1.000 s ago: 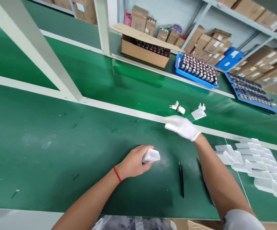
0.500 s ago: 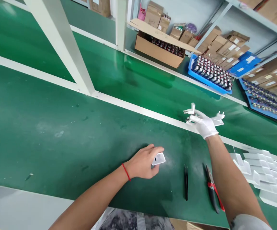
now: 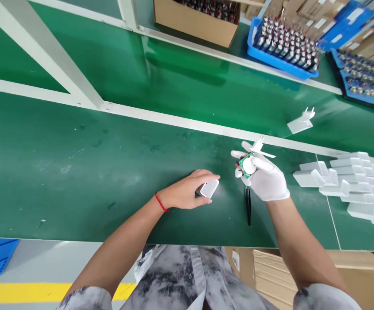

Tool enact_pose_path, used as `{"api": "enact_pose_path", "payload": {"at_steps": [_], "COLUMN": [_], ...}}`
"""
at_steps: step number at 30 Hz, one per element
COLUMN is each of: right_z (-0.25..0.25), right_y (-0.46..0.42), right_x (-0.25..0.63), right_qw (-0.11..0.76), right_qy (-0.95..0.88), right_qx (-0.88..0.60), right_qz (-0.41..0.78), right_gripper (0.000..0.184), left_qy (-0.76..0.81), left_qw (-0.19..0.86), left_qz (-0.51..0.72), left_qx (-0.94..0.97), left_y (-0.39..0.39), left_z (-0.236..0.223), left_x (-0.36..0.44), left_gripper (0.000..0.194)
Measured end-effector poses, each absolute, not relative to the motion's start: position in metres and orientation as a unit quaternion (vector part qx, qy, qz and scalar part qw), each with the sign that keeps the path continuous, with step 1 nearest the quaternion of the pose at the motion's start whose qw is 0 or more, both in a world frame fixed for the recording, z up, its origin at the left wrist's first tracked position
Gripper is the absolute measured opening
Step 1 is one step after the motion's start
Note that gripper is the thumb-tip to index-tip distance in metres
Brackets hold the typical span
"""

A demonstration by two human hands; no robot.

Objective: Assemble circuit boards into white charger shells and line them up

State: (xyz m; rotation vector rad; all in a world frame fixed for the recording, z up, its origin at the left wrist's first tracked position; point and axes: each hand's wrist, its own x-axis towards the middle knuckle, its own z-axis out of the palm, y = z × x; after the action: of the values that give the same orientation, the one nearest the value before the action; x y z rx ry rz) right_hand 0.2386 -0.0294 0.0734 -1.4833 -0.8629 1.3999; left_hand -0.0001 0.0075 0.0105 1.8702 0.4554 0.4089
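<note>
My bare left hand (image 3: pixel 187 189), with a red cord at the wrist, rests low over the green bench and grips a small white plastic housing (image 3: pixel 210 188) between thumb and fingers. In my white-gloved right hand (image 3: pixel 271 183) are a green circuit board (image 3: pixel 244 168) with a white round part on it and a white plug cover (image 3: pixel 257 145) with two pins. The gloved thumb presses on the board. Black tweezers (image 3: pixel 248 209) lie just below this hand. The pliers are hidden, apparently under my right forearm.
Another white plug cover (image 3: pixel 300 124) lies beyond the white rail (image 3: pixel 174 121). Stacked white plastic parts (image 3: pixel 358 185) stand at the right. Along the back are a cardboard box (image 3: pixel 193 21), a blue tray (image 3: pixel 282 64) of small components and a second blue tray (image 3: pixel 368 92).
My right hand has drawn back from beyond the rail toward me, bringing the circuit board and one plug cover. Another cover stays behind. My left hand keeps the housing, now tilted. The view has shifted.
</note>
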Motion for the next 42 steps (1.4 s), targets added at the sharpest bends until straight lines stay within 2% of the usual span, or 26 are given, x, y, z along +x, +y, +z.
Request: {"api": "enact_pose_path", "payload": {"at_steps": [3, 9, 13, 16, 21, 25, 36, 42], "right_z": [0.075, 0.068, 0.053, 0.038, 0.025, 0.026, 0.015, 0.016], "right_y": [-0.049, -0.08, -0.08, -0.074, -0.071, -0.071, -0.075, -0.079], "right_x": [0.236, 0.225, 0.216, 0.208, 0.2, 0.201, 0.207, 0.208], "right_qw": [0.434, 0.467, 0.505, 0.485, 0.415, 0.416, 0.381, 0.372], "right_qy": [-0.366, -0.403, -0.471, -0.525, -0.566, -0.576, -0.62, -0.657], "right_qx": [-0.591, -0.555, -0.559, -0.579, -0.586, -0.583, -0.576, -0.544], "right_qz": [0.573, 0.558, 0.459, 0.392, 0.405, 0.394, 0.372, 0.366], "right_gripper": [0.061, 0.119, 0.135, 0.136, 0.133, 0.129, 0.134, 0.123], "left_qy": [0.266, 0.288, 0.274, 0.268, 0.269, 0.265, 0.257, 0.25], "left_qw": [0.509, 0.452, 0.44, 0.435, 0.449, 0.461, 0.451, 0.446], "left_qz": [0.191, 0.189, 0.208, 0.216, 0.206, 0.202, 0.207, 0.209], "left_qx": [0.796, 0.823, 0.829, 0.832, 0.827, 0.822, 0.829, 0.833], "left_y": [0.003, 0.001, 0.001, 0.001, 0.001, 0.002, 0.002, 0.001], "left_z": [0.01, 0.004, -0.003, -0.007, -0.01, -0.011, -0.014, -0.015], "left_x": [0.005, 0.011, 0.011, 0.012, 0.012, 0.012, 0.014, 0.014], "left_gripper": [0.071, 0.08, 0.082, 0.084, 0.089, 0.09, 0.09, 0.088]}}
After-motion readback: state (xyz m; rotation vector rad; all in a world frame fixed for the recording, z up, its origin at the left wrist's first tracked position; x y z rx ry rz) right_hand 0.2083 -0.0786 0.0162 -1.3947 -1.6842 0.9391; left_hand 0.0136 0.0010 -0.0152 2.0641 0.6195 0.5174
